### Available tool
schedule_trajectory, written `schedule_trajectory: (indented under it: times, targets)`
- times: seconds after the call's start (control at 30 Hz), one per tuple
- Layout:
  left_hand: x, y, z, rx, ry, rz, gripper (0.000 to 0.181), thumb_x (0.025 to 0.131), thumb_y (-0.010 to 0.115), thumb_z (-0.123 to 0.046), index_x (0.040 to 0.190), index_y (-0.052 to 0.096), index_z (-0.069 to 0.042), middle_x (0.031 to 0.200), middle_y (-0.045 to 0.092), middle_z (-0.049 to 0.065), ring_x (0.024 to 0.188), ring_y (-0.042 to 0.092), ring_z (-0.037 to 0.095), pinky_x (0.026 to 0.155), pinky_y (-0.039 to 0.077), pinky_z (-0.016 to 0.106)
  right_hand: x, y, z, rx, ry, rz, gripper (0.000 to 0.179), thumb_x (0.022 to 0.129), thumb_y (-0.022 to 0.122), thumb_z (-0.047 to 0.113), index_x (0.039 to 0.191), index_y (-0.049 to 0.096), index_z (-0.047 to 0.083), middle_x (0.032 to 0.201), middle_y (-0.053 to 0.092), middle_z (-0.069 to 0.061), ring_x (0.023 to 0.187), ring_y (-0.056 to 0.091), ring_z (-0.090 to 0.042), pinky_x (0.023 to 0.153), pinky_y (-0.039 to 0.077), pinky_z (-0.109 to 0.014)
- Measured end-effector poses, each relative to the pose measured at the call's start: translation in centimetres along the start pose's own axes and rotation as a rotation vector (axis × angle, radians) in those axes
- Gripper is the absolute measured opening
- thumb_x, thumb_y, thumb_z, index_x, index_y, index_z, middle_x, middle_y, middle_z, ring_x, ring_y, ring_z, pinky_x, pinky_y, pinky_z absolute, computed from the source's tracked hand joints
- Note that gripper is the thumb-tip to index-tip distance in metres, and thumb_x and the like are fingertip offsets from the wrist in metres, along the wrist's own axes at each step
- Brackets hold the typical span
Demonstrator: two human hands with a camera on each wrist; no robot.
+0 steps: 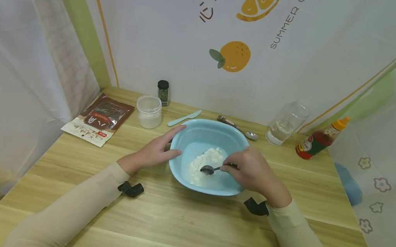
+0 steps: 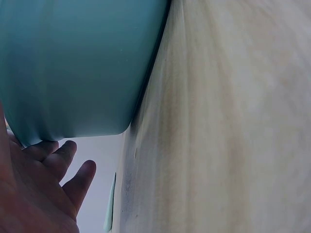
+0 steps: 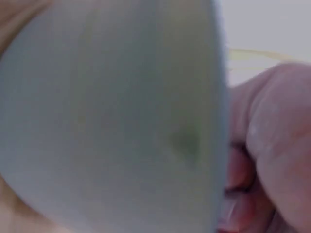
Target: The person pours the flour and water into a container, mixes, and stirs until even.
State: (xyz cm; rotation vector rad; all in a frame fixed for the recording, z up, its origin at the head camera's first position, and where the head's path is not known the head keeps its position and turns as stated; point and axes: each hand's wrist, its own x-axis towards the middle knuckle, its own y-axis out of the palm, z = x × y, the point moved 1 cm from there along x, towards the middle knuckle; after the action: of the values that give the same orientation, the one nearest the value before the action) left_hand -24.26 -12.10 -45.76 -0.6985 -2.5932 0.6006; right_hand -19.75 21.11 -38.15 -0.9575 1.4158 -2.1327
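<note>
The right hand (image 1: 251, 170) pinches a spoon (image 1: 207, 170) amid powder (image 1: 213, 155) in the basin (image 1: 190, 138); the left hand (image 1: 155, 151), digits apart, touches its left rim.

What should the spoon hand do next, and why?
I'd guess the right hand should gently swirl the dark spoon through the white powder. The powder sits in a pile, the spoon's bowl is already at it, and the left hand rests against the side of the blue basin, which may help keep it steady.
</note>
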Motion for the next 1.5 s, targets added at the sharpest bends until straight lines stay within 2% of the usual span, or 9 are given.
schedule_trajectory:
  times: [0.13,0.37,0.43,0.6,0.87,0.97,1.2,1.33,1.5]
  targets:
    - [0.0,0.0,0.0,0.004,0.003,-0.003,0.085,0.107,0.067,-0.024,0.178,0.023,-0.012,0.174,0.039,0.025,0.144,0.058,0.048,0.107,0.061,0.056,0.3,0.3,0.4,0.048,-0.058,0.023,0.006,0.093,0.092,0.016,0.09,0.088,0.019,0.085,0.081,0.013,0.067,0.063,0.003,0.068,0.046,-0.031]
    - [0.1,0.1,-0.1,0.009,0.003,0.0,0.086,0.106,0.067,-0.025,0.178,0.023,-0.012,0.175,0.038,0.024,0.147,0.056,0.047,0.111,0.059,0.057,0.3,0.5,-0.9,-0.086,0.199,-0.042,0.005,0.095,0.09,0.017,0.091,0.089,0.014,0.082,0.081,0.004,0.067,0.071,-0.011,0.055,0.056,-0.033]
    - [0.1,0.1,-0.2,0.004,-0.001,0.003,0.086,0.106,0.068,-0.025,0.178,0.023,-0.012,0.175,0.038,0.024,0.146,0.057,0.047,0.11,0.059,0.057,0.3,0.5,-1.3,-0.125,0.22,-0.057,0.006,0.095,0.09,0.018,0.092,0.089,0.013,0.083,0.082,0.001,0.069,0.073,-0.016,0.055,0.056,-0.035]
    - [0.1,0.0,-0.1,0.009,-0.004,-0.001,0.085,0.107,0.066,-0.025,0.178,0.022,-0.012,0.174,0.039,0.025,0.145,0.058,0.047,0.111,0.058,0.058,0.4,0.5,-0.8,-0.127,0.14,-0.054,0.008,0.093,0.092,0.019,0.09,0.088,0.013,0.082,0.081,0.003,0.067,0.072,-0.014,0.059,0.057,-0.036]
    - [0.1,0.1,-0.1,0.02,-0.002,0.0,0.086,0.106,0.066,-0.026,0.178,0.022,-0.012,0.175,0.038,0.025,0.145,0.058,0.048,0.113,0.056,0.059,0.2,0.2,1.1,-0.005,0.007,0.041,0.004,0.093,0.092,0.017,0.09,0.089,0.016,0.085,0.082,0.01,0.069,0.068,-0.001,0.072,0.048,-0.033]
    - [0.2,0.2,-0.1,0.017,0.001,0.001,0.086,0.106,0.067,-0.026,0.178,0.022,-0.011,0.175,0.038,0.025,0.145,0.058,0.048,0.113,0.057,0.059,0.2,0.6,1.0,-0.019,0.033,0.025,0.005,0.094,0.091,0.019,0.09,0.088,0.016,0.083,0.081,0.009,0.067,0.066,-0.003,0.07,0.049,-0.034]
    - [0.1,0.2,0.0,0.003,-0.009,0.006,0.085,0.107,0.067,-0.025,0.178,0.022,-0.012,0.174,0.04,0.025,0.144,0.059,0.047,0.11,0.058,0.058,0.3,0.7,-0.4,-0.133,0.21,-0.066,0.006,0.094,0.09,0.016,0.091,0.088,0.012,0.081,0.081,0.001,0.065,0.071,-0.014,0.054,0.053,-0.033]
    - [0.0,0.2,0.0,0.007,-0.01,0.003,0.085,0.107,0.067,-0.025,0.178,0.022,-0.013,0.174,0.04,0.025,0.145,0.058,0.047,0.112,0.058,0.058,0.4,0.8,-0.1,-0.138,0.176,-0.061,0.007,0.093,0.091,0.017,0.091,0.088,0.012,0.081,0.081,0.001,0.066,0.071,-0.014,0.059,0.056,-0.036]
    - [0.1,0.2,-0.1,-0.003,-0.003,0.004,0.085,0.107,0.067,-0.025,0.179,0.022,-0.013,0.173,0.041,0.025,0.145,0.059,0.046,0.11,0.059,0.056,0.2,0.5,1.2,-0.068,0.059,-0.011,0.006,0.092,0.093,0.018,0.088,0.088,0.016,0.081,0.08,0.009,0.065,0.066,-0.003,0.071,0.051,-0.039]
